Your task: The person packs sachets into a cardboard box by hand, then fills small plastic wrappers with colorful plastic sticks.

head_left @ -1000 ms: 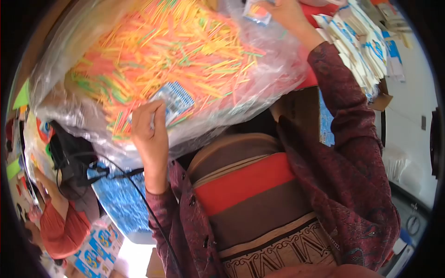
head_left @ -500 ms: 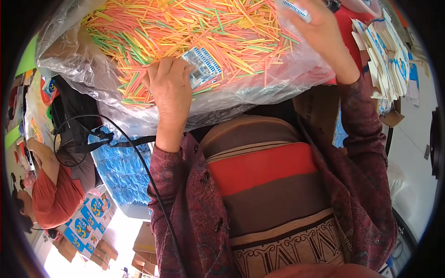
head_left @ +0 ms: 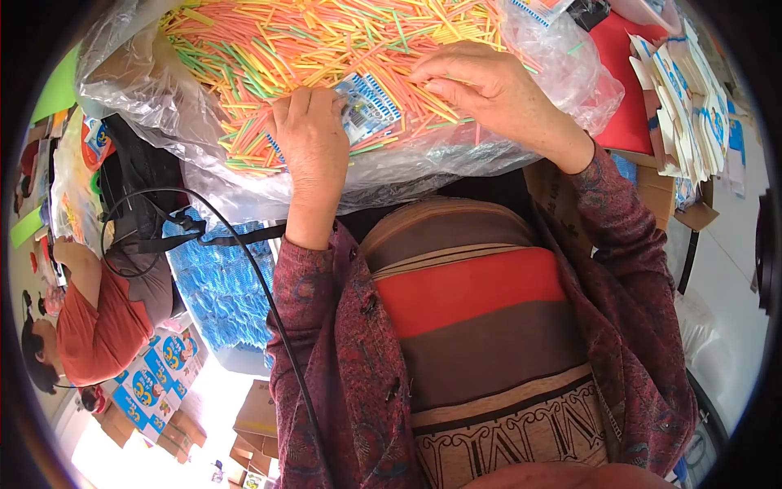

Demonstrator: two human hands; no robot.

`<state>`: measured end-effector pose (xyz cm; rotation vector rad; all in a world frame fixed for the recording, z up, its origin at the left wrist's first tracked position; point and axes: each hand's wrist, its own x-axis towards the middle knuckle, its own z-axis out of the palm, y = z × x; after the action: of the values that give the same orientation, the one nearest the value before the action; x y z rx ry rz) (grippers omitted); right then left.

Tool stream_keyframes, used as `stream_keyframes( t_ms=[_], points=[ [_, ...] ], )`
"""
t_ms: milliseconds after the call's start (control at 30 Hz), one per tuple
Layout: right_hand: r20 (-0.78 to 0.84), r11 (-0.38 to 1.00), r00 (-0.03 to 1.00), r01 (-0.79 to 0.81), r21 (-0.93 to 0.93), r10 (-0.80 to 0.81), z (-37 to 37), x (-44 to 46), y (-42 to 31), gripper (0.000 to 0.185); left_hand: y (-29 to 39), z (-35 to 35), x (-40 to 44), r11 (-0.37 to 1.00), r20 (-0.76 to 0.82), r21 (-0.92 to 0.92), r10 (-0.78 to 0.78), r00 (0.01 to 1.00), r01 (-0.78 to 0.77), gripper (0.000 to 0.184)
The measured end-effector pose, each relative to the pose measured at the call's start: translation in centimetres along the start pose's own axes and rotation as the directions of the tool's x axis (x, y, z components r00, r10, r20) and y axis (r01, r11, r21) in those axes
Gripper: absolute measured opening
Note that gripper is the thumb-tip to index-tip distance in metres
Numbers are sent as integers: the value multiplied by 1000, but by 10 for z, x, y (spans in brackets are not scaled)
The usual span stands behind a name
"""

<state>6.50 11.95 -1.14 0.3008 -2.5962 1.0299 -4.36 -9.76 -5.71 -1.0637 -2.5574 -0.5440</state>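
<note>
Many thin yellow, orange, pink and green sticks lie in a large clear plastic bag. My left hand rests at the near side of the pile with curled fingers, beside a blue and white packet; what its fingers hold, if anything, is hidden. Right of that packet, my right hand hovers over the sticks, thumb and fingers close together around something I cannot make out. Another small packet lies at the top edge, on the plastic.
A blue tub of blue packets stands lower left, with a black cable across it. A co-worker in a red top sits at the left. Folded cartons stack at the right, beside a red surface.
My right hand has come down and left from the upper right to the pile, and its packet now lies at the top edge. My left hand stays beside the other packet. The view has shifted.
</note>
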Motion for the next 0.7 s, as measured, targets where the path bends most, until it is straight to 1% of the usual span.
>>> stream_keyframes(
  t_ms=[33,133,167,200,267,300,367,400,433,467,500,533,567,600,667,700],
  points=[
    [-2,1000,1000,0,-1,0,0,0,-1,18,-1,-1,0,1000,-1,0,2,1000,-2,13],
    [85,957,958,-280,81,273,2,4,-14,18,-2,-10,3,983,-129,-167,52,990,-74,10],
    [84,957,959,-277,80,270,2,7,-18,18,0,-13,4,984,-131,-165,53,990,-74,10],
    [107,917,935,-352,189,337,2,12,-25,19,3,-17,6,981,-190,-148,96,977,-125,10],
    [181,785,878,-478,394,443,3,21,-37,20,17,-29,13,972,-303,-93,179,936,-216,10],
    [186,791,887,-461,401,423,5,23,-37,20,21,-28,14,976,-309,-72,176,935,-207,10],
    [184,737,873,-481,474,451,12,23,-32,21,27,-24,17,952,-312,-152,210,927,-267,14],
    [186,709,869,-484,512,459,13,25,-30,22,29,-22,16,941,-305,-233,170,937,-247,18],
    [171,724,847,-521,453,503,11,26,-28,21,30,-20,17,922,-296,-314,132,946,-226,22],
    [150,732,822,-559,388,549,8,24,-26,21,33,-25,18,934,-306,-283,129,943,-220,22],
    [157,743,838,-538,397,523,7,22,-22,21,38,-30,16,899,-228,-424,9,974,-107,25],
    [121,674,827,-524,521,549,8,18,-18,20,42,-34,15,833,-133,-553,-100,986,10,29],
    [91,592,808,-498,634,582,9,17,-19,19,43,-34,15,842,-146,-540,-107,983,11,29],
    [95,597,819,-487,637,566,10,19,-24,19,42,-33,15,756,-44,-647,-171,984,103,29],
    [16,666,860,-407,625,510,8,24,-37,18,41,-31,14,532,177,-797,-245,953,285,31],
    [-25,698,876,-365,616,481,7,25,-43,17,41,-30,14,542,164,-793,-249,954,278,31]
  ],
)
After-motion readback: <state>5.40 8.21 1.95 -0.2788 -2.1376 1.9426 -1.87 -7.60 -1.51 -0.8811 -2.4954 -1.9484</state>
